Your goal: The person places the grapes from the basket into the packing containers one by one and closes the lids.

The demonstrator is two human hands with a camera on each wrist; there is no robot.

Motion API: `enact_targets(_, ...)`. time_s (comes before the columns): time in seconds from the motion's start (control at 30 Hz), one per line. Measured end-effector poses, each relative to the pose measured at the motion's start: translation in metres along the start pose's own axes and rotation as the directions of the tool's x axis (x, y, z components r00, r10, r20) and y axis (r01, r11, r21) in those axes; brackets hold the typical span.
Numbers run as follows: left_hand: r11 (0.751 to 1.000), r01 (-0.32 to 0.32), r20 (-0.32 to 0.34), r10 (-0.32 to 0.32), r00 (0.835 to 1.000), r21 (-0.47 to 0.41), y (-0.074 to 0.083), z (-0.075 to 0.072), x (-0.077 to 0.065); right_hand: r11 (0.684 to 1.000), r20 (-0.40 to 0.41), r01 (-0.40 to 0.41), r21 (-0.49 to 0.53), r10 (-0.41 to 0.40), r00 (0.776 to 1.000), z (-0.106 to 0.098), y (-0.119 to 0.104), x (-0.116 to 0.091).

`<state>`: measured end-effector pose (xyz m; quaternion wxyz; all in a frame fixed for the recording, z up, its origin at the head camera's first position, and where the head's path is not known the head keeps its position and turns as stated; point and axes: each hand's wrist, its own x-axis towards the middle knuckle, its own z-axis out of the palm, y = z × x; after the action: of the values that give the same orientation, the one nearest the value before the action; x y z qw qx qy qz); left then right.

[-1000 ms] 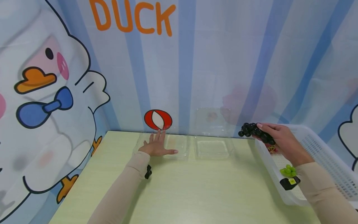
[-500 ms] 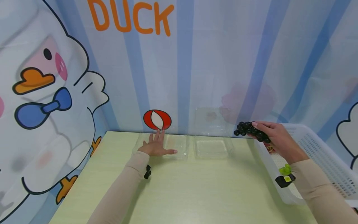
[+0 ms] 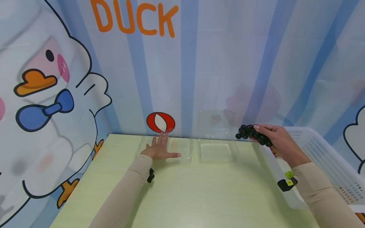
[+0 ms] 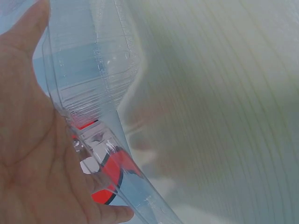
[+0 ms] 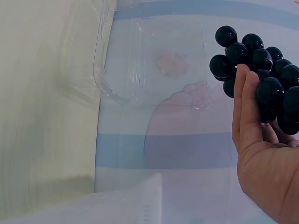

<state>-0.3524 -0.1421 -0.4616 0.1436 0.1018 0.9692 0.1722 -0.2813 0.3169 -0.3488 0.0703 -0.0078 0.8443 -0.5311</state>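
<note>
A bunch of black, shiny grapes [image 3: 253, 134] is held in my right hand [image 3: 280, 144], raised over the left rim of the white basket. In the right wrist view the same grapes [image 5: 271, 91] lie between fingers and thumb. My left hand [image 3: 156, 151] rests with fingers spread on a clear plastic container [image 3: 182, 147] at the table's back edge. The left wrist view shows the palm against the container's clear wall [image 4: 88, 70]. To its right stands a second clear container [image 3: 218, 152], its lid [image 3: 214, 123] upright against the backdrop.
The long white basket [image 3: 328, 152] stands on the right side of the table [image 3: 205, 193]. A green piece [image 3: 289, 174] and something red [image 3: 274, 152] show inside it, partly hidden by my right arm. A printed duck backdrop [image 3: 233, 63] hangs directly behind the table.
My right hand has moved a little left with the black grapes, away from the basket toward the second container. The left hand has stayed in place.
</note>
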Motion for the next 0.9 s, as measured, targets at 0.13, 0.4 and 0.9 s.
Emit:
enact_targets(0.13,1.000,0.000,0.005,0.000,1.000,-0.004,-0.001,0.002,0.001,1.000,0.013,0.004,0.004,-0.004,1.000,0.003,0.000,0.000)
enact_targets(0.4,1.000,0.000,0.004,0.000,1.000,-0.002,-0.002,0.001,0.002,0.998,0.019,0.031,0.055,-0.032,0.999,0.008,-0.002,0.003)
enact_targets(0.9,1.000,-0.005,0.001,0.005,1.000,-0.009,0.000,0.000,0.000,0.969,0.057,0.080,0.235,-0.096,0.994,0.020,-0.002,0.007)
